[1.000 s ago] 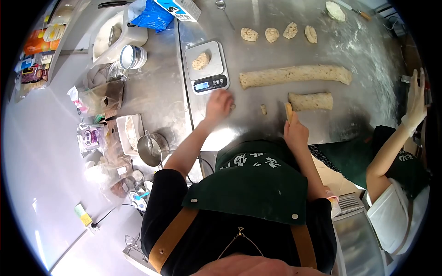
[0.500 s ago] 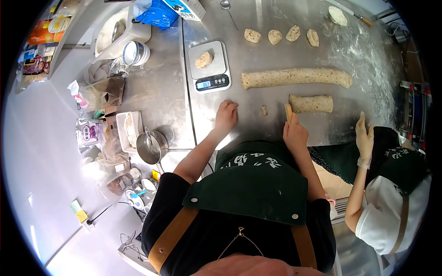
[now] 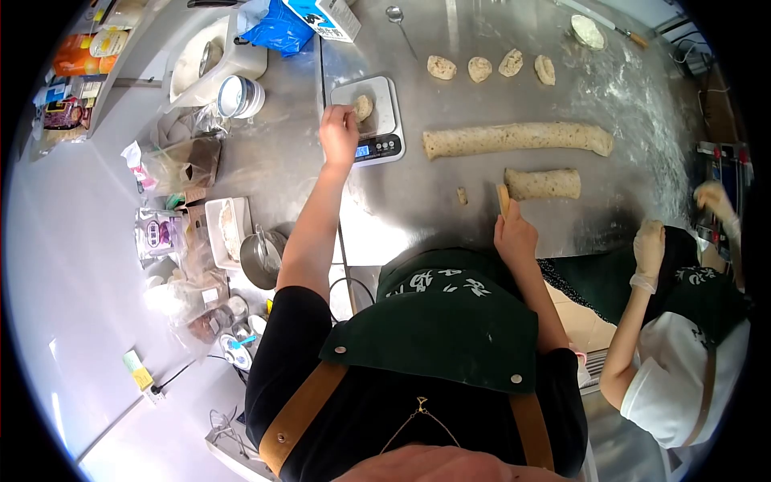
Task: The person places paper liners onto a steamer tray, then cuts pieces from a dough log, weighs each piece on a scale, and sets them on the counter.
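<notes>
My left hand (image 3: 339, 136) reaches over the digital kitchen scale (image 3: 386, 148), its fingers closed on the edge of a piece of dough (image 3: 364, 107) on the weighing plate. The fingers partly cover that piece. In my right hand (image 3: 515, 231) is a yellow-handled dough scraper (image 3: 503, 199), upright near the left end of a short dough log (image 3: 543, 184). A small scrap of dough (image 3: 462, 196) lies left of the scraper. Behind the short log stretches a longer dough log (image 3: 518, 140).
Several cut dough pieces (image 3: 480, 69) lie in a row at the back, near a spoon (image 3: 401, 30). Flour dusts the right side of the steel table (image 3: 450, 229). A co-worker's gloved hand (image 3: 649, 247) is at the right. A metal pot (image 3: 261, 259) stands at left.
My left hand has moved from the table's front up to the scale and closed on the dough piece there. My right hand stays put. The co-worker's gloved hands have moved.
</notes>
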{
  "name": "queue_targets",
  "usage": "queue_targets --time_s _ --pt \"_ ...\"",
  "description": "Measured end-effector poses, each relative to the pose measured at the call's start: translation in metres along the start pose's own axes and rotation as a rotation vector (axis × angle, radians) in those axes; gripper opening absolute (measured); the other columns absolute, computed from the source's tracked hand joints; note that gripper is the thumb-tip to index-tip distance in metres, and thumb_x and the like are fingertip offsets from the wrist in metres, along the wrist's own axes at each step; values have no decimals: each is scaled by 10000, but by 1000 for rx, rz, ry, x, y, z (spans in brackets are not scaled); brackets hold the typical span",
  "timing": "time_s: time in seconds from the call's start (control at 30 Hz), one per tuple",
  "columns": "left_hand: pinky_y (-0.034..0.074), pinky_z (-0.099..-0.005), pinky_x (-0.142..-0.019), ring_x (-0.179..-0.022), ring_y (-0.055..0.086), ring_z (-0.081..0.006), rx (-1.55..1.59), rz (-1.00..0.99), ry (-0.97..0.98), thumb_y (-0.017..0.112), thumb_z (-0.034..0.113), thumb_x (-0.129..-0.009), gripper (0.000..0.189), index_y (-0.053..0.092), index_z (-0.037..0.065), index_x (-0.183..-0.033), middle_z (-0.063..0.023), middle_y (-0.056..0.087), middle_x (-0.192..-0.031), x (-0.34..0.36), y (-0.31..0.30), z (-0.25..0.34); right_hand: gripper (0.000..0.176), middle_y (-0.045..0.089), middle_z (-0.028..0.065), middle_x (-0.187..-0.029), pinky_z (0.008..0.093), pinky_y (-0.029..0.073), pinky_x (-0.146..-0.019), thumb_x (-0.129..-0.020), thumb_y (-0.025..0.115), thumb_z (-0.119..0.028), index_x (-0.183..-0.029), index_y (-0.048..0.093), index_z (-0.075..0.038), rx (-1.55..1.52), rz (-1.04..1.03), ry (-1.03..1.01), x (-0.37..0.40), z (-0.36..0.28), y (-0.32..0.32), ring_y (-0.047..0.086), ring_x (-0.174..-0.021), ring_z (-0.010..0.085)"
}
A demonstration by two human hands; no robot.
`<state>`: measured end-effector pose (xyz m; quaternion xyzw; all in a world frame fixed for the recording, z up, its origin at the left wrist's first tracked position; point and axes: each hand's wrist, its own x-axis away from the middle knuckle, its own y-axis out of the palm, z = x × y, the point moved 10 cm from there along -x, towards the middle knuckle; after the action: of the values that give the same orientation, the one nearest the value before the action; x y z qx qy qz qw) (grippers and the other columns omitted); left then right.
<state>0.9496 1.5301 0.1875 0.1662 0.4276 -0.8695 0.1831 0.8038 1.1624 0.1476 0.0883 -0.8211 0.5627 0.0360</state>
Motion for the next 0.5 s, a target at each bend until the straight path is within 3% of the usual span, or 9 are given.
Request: queue_targets --time_s 0.1,0.2,0.3,0.4,0.5 --pt "483 -359 -696 -756 567 -270 -293 -50 233 626 14 -787 122 683 41 -892 -87 628 -875 -5 14 8 389 636 174 -728 447 495 -537 -870 528 -187 -1191 441 15 1 -6 13 0 1 0 625 -598 344" --pt "464 -369 -755 -830 557 -282 -333 -24 269 621 11 -781 208 678 41 -979 -97 621 -898 0 12 16 387 635 171 -722 449 494 -538 -871 525 -187 -1192 439 12 -13 2 20 0 4 1 625 -599 345" --pt "452 -382 -775 -871 548 -310 -234 75 192 599 -14 -769 275 654 36 -1033 -120 608 -934 13 -3 25 387 635 169 -717 451 492 -540 -872 524 -186 -1194 436 11 -22 3 18 0 4 2 624 -598 347" --pt "449 -400 -769 -846 548 -302 -120 141 127 587 -15 -739 272 643 67 -993 -133 592 -971 47 -14 44 387 635 171 -716 455 489 -542 -874 522 -186 -1195 433 10 -20 -27 38 1 6 4 622 -597 350" --pt "457 -400 -789 -877 557 -312 53 -129 212 581 -7 -735 276 628 56 -999 -124 599 -974 108 19 73 386 636 173 -721 459 487 -544 -876 521 -185 -1196 432 10 -27 -48 38 -2 3 4 622 -599 352"
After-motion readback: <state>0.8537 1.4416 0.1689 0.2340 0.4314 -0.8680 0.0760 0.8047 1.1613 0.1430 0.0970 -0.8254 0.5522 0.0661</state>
